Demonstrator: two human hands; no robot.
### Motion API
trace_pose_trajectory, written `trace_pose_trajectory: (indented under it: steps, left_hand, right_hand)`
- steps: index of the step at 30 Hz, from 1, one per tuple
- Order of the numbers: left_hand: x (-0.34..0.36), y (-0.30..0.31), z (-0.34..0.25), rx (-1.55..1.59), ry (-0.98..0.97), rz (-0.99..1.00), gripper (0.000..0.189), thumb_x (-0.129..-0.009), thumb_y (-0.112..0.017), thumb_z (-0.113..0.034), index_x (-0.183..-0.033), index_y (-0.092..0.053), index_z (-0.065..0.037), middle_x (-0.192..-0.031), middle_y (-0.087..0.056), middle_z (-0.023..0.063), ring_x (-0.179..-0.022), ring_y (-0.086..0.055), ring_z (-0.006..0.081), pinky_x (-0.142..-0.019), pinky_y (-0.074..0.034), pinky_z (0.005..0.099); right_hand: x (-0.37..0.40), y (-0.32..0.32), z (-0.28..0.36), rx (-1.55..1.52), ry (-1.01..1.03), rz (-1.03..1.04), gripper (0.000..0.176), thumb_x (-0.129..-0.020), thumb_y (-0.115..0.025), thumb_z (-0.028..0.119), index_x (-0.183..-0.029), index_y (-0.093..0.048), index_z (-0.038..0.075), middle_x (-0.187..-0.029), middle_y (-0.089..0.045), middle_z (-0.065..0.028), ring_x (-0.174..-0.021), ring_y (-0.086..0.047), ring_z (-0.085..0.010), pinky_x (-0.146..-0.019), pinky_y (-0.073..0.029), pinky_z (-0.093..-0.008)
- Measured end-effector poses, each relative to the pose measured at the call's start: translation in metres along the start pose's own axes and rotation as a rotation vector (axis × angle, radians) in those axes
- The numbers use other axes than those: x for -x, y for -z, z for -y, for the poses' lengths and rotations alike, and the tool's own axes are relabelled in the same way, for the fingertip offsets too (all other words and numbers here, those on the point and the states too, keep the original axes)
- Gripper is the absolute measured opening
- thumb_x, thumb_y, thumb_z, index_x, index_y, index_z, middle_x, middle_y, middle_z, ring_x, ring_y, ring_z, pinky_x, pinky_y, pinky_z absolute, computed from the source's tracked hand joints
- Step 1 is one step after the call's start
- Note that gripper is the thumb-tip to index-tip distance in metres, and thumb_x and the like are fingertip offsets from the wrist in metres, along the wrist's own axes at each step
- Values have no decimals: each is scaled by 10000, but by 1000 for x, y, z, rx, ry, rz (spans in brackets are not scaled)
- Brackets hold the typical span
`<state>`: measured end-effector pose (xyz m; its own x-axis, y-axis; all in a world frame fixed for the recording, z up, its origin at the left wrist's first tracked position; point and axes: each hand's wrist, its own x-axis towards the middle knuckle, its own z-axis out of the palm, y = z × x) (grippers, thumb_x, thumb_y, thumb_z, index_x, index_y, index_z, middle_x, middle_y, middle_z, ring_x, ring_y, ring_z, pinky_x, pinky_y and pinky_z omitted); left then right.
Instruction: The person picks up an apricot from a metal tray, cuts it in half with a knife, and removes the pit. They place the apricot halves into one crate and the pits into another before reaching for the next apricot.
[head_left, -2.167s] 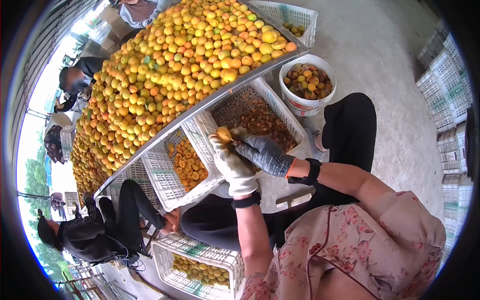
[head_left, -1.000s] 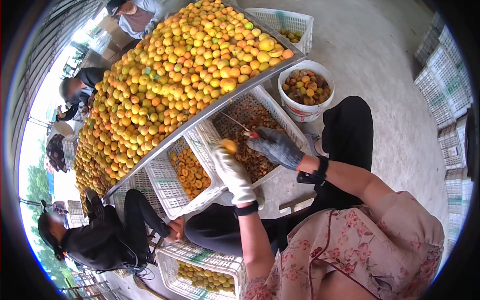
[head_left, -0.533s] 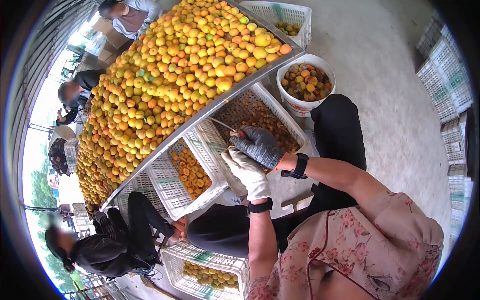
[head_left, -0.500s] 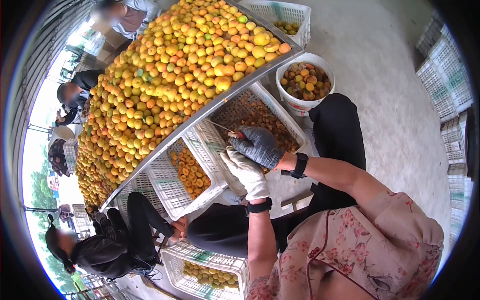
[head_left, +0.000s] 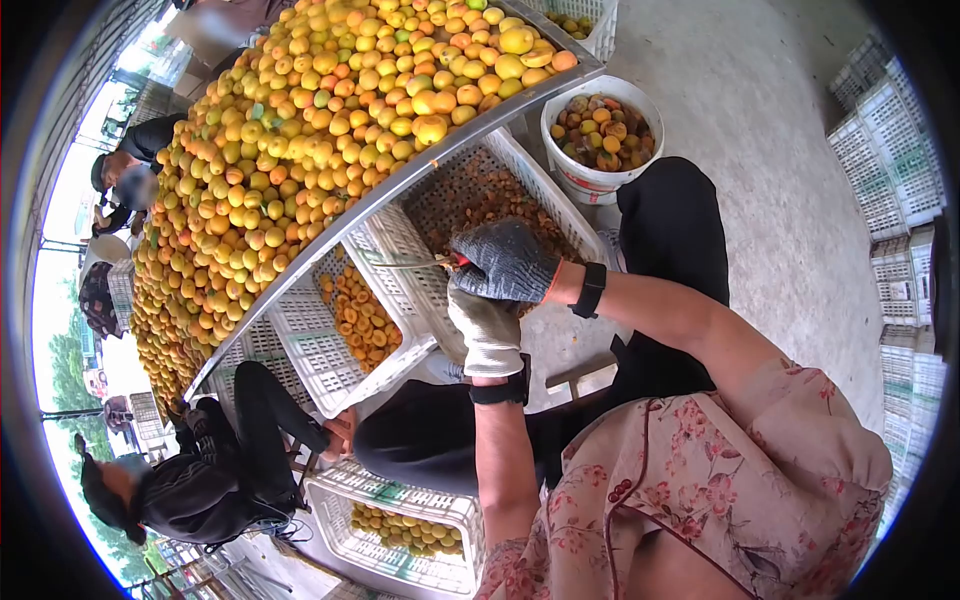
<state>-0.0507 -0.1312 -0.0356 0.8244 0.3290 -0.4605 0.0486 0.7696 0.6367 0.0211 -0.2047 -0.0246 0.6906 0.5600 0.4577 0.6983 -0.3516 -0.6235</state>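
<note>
My right hand (head_left: pixel 507 262), in a grey knit glove, is closed on a thin tool (head_left: pixel 405 265) with a red bit at the grip. Its narrow length points left, over the wall of a crate. Just below and touching it, my left hand (head_left: pixel 480 325) in a white glove is closed. Whatever sits between its fingers is hidden. Both hands are over the near side of a white crate (head_left: pixel 545 165) with brown pits or scraps in it. Beside it, another white crate (head_left: pixel 325 385) holds apricot halves (head_left: pixel 362 318).
Whole apricots (head_left: pixel 330 110) cover a metal-edged table (head_left: pixel 490 118). A white bucket (head_left: pixel 590 185) of darker fruit stands right of it. Another crate (head_left: pixel 385 560) of fruit lies below. A seated co-worker (head_left: pixel 200 485) is at left. Stacked crates (head_left: pixel 890 150) line the right side.
My hands have shifted slightly up and left in view. The thin tool now lies nearly level, where it slanted up-left before. The whole scene has slid a little left as the camera turned.
</note>
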Motion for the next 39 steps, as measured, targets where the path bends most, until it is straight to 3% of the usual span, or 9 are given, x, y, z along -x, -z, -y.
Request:
trace_pose_trajectory:
  steps: [4, 5, 8, 11, 17, 25, 30, 34, 39]
  left_hand:
    - [-16, 17, -2, -125, 31, 57, 340, -937, -429, -374, -1090, -571, -105, -1025, -606, 41, -958, -587, 191, -825, -481, 324]
    - [-24, 20, 8, -126, -127, 39, 352, -955, -398, -391, -1049, -565, -95, -1000, -617, 66, -909, -607, 201, -757, -521, 347]
    - [-42, 36, 19, -214, -340, -75, 378, -959, -436, -374, -1159, -503, -60, -1059, -535, 67, -924, -524, 154, -842, -438, 301]
    - [-39, 33, 23, -140, -355, -93, 382, -954, -454, -362, -1167, -499, -48, -1066, -541, 66, -928, -525, 158, -854, -429, 300]
    - [-19, 19, 17, -72, -210, 42, 342, -912, -520, -347, -1127, -557, -84, -1097, -569, 56, -997, -554, 168, -864, -462, 326]
    - [4, -10, 0, -20, 106, 46, 483, -845, -513, -505, -1145, -567, -131, -1143, -594, 69, -1007, -590, 250, -833, -499, 433]
    - [10, -14, -1, -139, 252, 88, 547, -852, -445, -531, -1217, -523, -131, -1222, -556, 87, -1099, -541, 290, -924, -436, 483]
    - [4, 4, 10, -206, 294, 168, 669, -768, -489, -668, -1224, -519, -179, -1168, -589, 39, -989, -603, 282, -809, -507, 440]
    - [0, 2, 12, -155, 341, 202, 626, -811, -486, -631, -1203, -518, -144, -1094, -591, 53, -952, -597, 263, -793, -506, 408]
  right_hand:
    - [10, -18, -8, -116, -77, -108, 311, -776, -677, 342, -746, -568, 53, -653, -571, -142, -603, -562, -330, -561, -430, -414]
    - [11, -22, -7, -198, -180, -166, 334, -774, -686, 358, -727, -563, 51, -642, -560, -136, -586, -544, -317, -558, -422, -405]
    - [9, -19, 5, -313, -353, -224, 368, -766, -705, 378, -697, -554, 50, -621, -540, -120, -559, -509, -291, -554, -408, -389]
    - [10, -11, 14, -334, -457, -211, 355, -757, -721, 357, -680, -554, 54, -612, -532, -113, -558, -505, -278, -553, -409, -386]
    - [13, -5, 3, -153, -81, -294, 226, -735, -707, 235, -770, -568, 61, -692, -564, -134, -644, -562, -333, -573, -438, -416]
    - [12, 27, 4, -19, 13, -142, 283, -703, -700, 309, -797, -573, 74, -713, -551, -119, -670, -569, -329, -580, -434, -435]
    - [14, 40, 2, 85, 64, -67, 282, -676, -684, 347, -758, -607, 88, -750, -588, -118, -668, -597, -315, -598, -457, -444]
    - [14, 48, -5, 132, 223, -31, 284, -669, -700, 349, -748, -608, 92, -731, -587, -117, -656, -594, -315, -587, -454, -437]
    - [13, 54, -5, 101, 211, 34, 307, -688, -701, 340, -795, -600, 71, -750, -595, -125, -674, -601, -323, -594, -465, -436]
